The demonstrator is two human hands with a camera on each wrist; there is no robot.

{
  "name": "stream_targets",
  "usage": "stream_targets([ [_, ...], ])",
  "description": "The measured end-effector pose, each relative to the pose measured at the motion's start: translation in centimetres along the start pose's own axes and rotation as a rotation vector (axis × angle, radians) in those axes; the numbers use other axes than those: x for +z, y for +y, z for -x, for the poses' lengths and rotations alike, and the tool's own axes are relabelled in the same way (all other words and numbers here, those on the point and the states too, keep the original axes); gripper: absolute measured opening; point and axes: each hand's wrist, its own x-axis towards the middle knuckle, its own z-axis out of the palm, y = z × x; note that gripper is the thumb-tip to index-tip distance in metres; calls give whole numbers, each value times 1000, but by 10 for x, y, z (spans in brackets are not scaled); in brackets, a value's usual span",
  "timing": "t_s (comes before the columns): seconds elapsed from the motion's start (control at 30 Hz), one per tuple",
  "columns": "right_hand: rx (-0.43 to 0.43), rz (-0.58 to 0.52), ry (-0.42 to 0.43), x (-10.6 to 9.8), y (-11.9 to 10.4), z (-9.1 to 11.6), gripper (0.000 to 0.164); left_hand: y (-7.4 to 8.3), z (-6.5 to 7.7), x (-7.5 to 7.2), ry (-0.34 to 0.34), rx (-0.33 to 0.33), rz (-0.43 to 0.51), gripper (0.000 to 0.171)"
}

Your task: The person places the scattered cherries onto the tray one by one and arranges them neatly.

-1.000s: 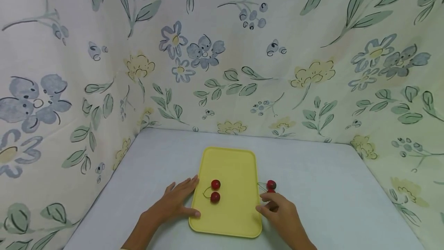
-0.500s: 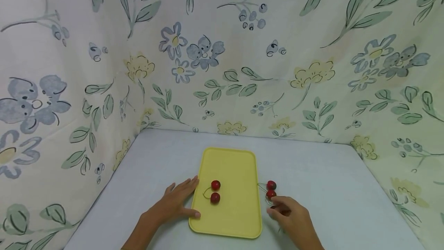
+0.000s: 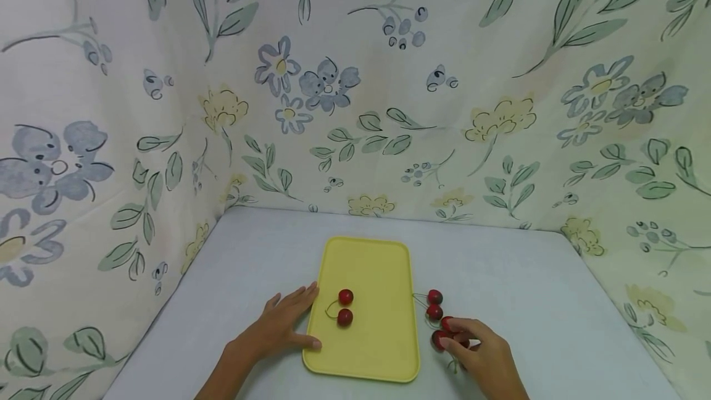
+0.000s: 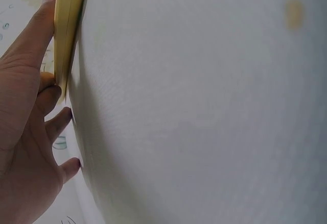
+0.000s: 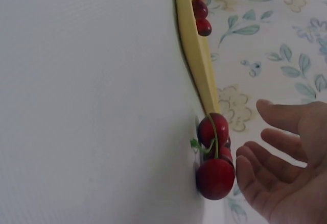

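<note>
Floral cloth (image 3: 389, 165) walled in our white table (image 3: 528, 289), and just right of the yellow tray (image 3: 369, 264) we had the near cherries (image 3: 440, 340), lying right on the tabletop! Beyond them we spotted a second pair (image 3: 435, 297), stems toward the tray; another pair (image 3: 345, 317) lay on the tray itself. Our right-wrist view gave us what the head view mostly hid: a green stem (image 5: 215, 142) across the red fruit. Now the hands! We saw the right hand (image 3: 479, 345) loosely curved, thumb apart from fingers, beside the near cherries; contact, we couldn't tell. Opposite, the left hand (image 3: 286, 323) lay spread, thumb on the tray's rim, fingers reaching along its side.
</note>
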Motion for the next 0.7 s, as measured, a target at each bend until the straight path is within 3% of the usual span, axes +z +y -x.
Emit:
stream_targets([
  [0.37,22,123,-4,-9,12,0,34,-1,0,1,-3,-12,-4,115],
  [0.7,88,147,-62,-18,19,-1,36,0,0,1,2,-1,-3,115],
])
